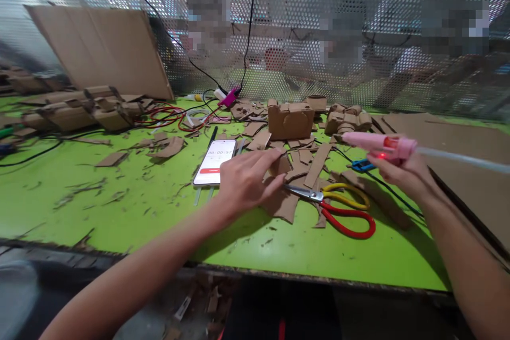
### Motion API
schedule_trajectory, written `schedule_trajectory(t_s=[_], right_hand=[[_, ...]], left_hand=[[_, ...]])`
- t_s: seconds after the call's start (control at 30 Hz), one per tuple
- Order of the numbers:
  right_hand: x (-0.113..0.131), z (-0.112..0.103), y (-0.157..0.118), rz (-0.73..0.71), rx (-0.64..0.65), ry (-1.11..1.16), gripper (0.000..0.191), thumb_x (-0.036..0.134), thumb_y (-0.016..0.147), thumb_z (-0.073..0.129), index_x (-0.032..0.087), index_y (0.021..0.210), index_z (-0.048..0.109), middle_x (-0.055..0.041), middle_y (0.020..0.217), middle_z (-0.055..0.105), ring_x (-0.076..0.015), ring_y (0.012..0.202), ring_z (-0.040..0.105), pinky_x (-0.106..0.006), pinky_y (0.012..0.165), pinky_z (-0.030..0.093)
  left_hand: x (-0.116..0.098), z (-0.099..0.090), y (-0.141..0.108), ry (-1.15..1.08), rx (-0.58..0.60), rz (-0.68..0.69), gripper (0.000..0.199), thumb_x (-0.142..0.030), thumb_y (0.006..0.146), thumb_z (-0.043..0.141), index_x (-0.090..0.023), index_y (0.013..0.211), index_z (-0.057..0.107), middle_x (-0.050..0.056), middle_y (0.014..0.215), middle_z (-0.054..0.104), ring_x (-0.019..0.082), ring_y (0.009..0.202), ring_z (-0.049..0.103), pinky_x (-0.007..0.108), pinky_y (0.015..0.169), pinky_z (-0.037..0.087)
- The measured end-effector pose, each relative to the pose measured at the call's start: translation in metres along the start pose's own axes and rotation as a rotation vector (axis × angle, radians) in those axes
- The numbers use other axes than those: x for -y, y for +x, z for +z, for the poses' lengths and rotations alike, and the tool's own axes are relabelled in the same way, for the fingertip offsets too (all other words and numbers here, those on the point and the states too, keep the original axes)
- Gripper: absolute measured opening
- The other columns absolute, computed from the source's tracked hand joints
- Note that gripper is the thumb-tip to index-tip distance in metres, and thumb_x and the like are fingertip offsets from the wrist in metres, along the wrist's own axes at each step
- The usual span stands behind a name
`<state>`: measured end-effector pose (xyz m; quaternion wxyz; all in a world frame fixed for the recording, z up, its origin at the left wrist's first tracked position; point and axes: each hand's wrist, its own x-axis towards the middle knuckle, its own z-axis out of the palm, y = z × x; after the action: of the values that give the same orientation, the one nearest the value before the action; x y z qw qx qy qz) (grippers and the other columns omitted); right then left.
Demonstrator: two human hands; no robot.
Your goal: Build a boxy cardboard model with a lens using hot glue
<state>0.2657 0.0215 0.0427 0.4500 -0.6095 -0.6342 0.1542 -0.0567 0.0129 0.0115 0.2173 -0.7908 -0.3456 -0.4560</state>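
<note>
R hand (407,174) – aloft w/ glue-gun (367,142)

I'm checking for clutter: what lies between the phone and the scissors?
The left hand, with cardboard scraps beside it; the head view shows this.

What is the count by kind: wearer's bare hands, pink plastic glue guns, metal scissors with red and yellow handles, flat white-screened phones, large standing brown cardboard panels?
Bare left hand and right hand: 2
Pink glue gun: 1
Metal scissors: 1
White-screened phone: 1
Standing cardboard panel: 1
Total: 6
</note>
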Motion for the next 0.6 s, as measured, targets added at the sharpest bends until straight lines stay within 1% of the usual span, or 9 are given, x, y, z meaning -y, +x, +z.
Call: schedule_trajectory(t_s=[0.07,0.13,0.23,0.3,0.37,0.47,0.53,0.6], right_hand=[[-0.012,-0.007,0.012,0.140,-0.018,-0.042,0.029,0.046,0.072,0.070,0.021,0.077,0.054,0.0029,0.056,0.048,-0.0123,0.046,0.041,-0.027,0.043,0.036],[-0.025,-0.010,0.021,0.220,-0.092,-0.134,0.025,0.040,0.075,0.069,0.018,0.081,0.059,-0.0002,0.065,0.053,-0.0125,0.051,0.043,-0.028,0.047,0.039],[-0.042,-0.006,0.029,0.240,-0.092,-0.230,0.031,0.034,0.075,0.071,0.014,0.097,0.065,-0.0015,0.072,0.055,-0.0123,0.057,0.044,-0.028,0.053,0.041],[-0.050,-0.003,0.033,0.248,-0.070,-0.244,0.032,0.032,0.076,0.070,0.013,0.102,0.066,-0.0021,0.075,0.057,-0.0127,0.060,0.045,-0.028,0.056,0.042],[-0.054,-0.002,0.034,0.274,-0.051,-0.243,0.028,0.032,0.078,0.068,0.012,0.097,0.067,-0.0020,0.073,0.056,-0.0129,0.059,0.045,-0.028,0.056,0.042],[-0.055,-0.005,0.034,0.332,-0.017,-0.265,0.024,0.034,0.081,0.067,0.011,0.088,0.066,-0.0002,0.063,0.052,-0.0130,0.055,0.044,-0.029,0.053,0.040],[-0.053,-0.008,0.033,0.361,0.003,-0.285,0.026,0.035,0.080,0.069,0.011,0.090,0.067,0.0000,0.062,0.052,-0.0131,0.053,0.045,-0.029,0.052,0.039],[-0.052,-0.010,0.033,0.376,0.018,-0.308,0.031,0.035,0.080,0.070,0.009,0.097,0.069,-0.0007,0.063,0.054,-0.0129,0.052,0.046,-0.028,0.052,0.040]], left_hand=[[-0.001,0.001,-0.001,-0.005,0.005,0.006,0.029,-0.032,0.085,0.069,-0.014,0.108,0.070,0.008,0.092,0.080,0.021,0.080,0.075,0.028,0.063,0.057],[-0.001,0.001,-0.001,-0.009,0.016,0.006,0.030,-0.034,0.086,0.068,-0.015,0.108,0.070,0.008,0.092,0.080,0.021,0.079,0.075,0.028,0.061,0.057],[-0.001,0.002,-0.002,-0.016,0.052,-0.005,0.031,-0.037,0.086,0.067,-0.017,0.109,0.070,0.008,0.093,0.080,0.020,0.079,0.075,0.027,0.061,0.057],[-0.001,0.002,-0.002,-0.027,0.062,-0.014,0.032,-0.039,0.086,0.068,-0.017,0.109,0.070,0.008,0.093,0.080,0.021,0.079,0.075,0.027,0.060,0.057],[0.000,0.002,-0.002,-0.036,0.053,-0.015,0.032,-0.038,0.086,0.068,-0.017,0.109,0.070,0.008,0.092,0.080,0.021,0.079,0.075,0.027,0.059,0.056],[0.000,0.002,-0.002,-0.049,0.040,-0.007,0.032,-0.038,0.086,0.068,-0.015,0.108,0.070,0.008,0.090,0.080,0.020,0.076,0.075,0.026,0.056,0.055],[0.000,0.002,-0.002,-0.057,0.044,-0.008,0.033,-0.039,0.086,0.068,-0.014,0.108,0.070,0.007,0.089,0.080,0.020,0.074,0.075,0.026,0.055,0.054],[0.001,0.002,-0.002,-0.066,0.057,-0.014,0.033,-0.039,0.086,0.068,-0.015,0.109,0.069,0.007,0.090,0.080,0.019,0.075,0.075,0.025,0.056,0.054]])
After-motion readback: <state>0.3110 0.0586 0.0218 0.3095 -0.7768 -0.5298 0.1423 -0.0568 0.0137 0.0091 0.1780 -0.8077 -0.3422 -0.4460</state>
